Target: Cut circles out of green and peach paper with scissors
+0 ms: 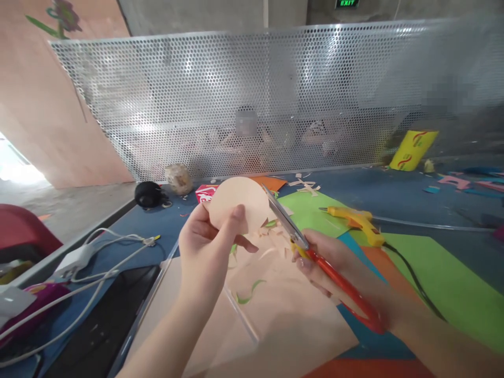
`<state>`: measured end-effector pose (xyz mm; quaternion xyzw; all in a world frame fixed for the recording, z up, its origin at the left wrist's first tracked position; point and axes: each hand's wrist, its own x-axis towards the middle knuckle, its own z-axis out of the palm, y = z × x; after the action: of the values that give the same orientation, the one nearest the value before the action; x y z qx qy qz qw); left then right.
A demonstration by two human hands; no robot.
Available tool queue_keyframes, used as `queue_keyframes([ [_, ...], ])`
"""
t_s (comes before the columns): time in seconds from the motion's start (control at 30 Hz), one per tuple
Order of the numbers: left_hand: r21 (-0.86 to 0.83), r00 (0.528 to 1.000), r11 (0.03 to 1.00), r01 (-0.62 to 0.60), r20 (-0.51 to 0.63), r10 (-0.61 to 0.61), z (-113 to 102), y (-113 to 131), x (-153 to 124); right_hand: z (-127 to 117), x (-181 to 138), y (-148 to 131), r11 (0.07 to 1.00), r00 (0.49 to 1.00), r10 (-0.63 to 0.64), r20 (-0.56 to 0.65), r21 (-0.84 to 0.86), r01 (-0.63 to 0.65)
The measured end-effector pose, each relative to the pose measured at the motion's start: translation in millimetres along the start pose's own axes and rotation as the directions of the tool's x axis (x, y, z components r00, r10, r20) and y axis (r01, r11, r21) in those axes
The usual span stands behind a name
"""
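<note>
My left hand pinches a round, cream-coloured paper disc by its lower left part, thumb on the near face. In my right hand is a pair of scissors with red handles. Its metal blades point up and left, their tips at the disc's right edge; whether they touch the paper I cannot tell. Below both hands lies a large cream sheet, strewn with small paper scraps and a curled green strip. A clear stick rests on the sheet too.
On the right are a yellow glue gun with a black cord and green sheets. A black phone-like slab and white cables lie left. Behind stand a perforated metal panel and a yellow roll.
</note>
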<state>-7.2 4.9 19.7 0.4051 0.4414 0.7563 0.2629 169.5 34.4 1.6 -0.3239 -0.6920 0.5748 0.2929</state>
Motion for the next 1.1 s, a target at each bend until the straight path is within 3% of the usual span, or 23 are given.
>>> queue_keyframes([
  [0.2, -0.006, 0.999, 1.000, -0.002, 0.048, 0.003, 2, 2, -7, 0, -2, -1, 1.000, 1.000, 0.008, -0.016, -0.006, -0.008],
  [0.33, 0.019, 0.987, 0.997, 0.069, 0.141, -0.071, 2, 1, -7, 0, -3, -3, 1.000, 1.000, 0.022, -0.010, 0.009, -0.022],
  [0.5, 0.044, 0.980, 0.995, 0.088, 0.175, -0.094, 3, 0, -8, 1, -1, -5, 0.998, 1.000, -0.011, -0.016, -0.065, 0.010],
  [0.7, 0.193, 0.999, 0.981, 0.029, 0.011, -0.032, 6, 7, -12, -1, -2, -3, 0.989, 0.999, -0.036, 0.002, -0.140, 0.036],
  [0.93, 0.272, 0.989, 0.960, -0.067, -0.111, 0.100, 9, 12, -16, -1, -2, 1, 0.980, 0.998, -0.066, 0.011, -0.189, 0.067],
  [1.1, 0.267, 0.989, 0.962, -0.059, -0.118, 0.094, 12, 14, -18, -1, -2, 1, 0.984, 0.999, -0.048, 0.016, -0.169, 0.050],
])
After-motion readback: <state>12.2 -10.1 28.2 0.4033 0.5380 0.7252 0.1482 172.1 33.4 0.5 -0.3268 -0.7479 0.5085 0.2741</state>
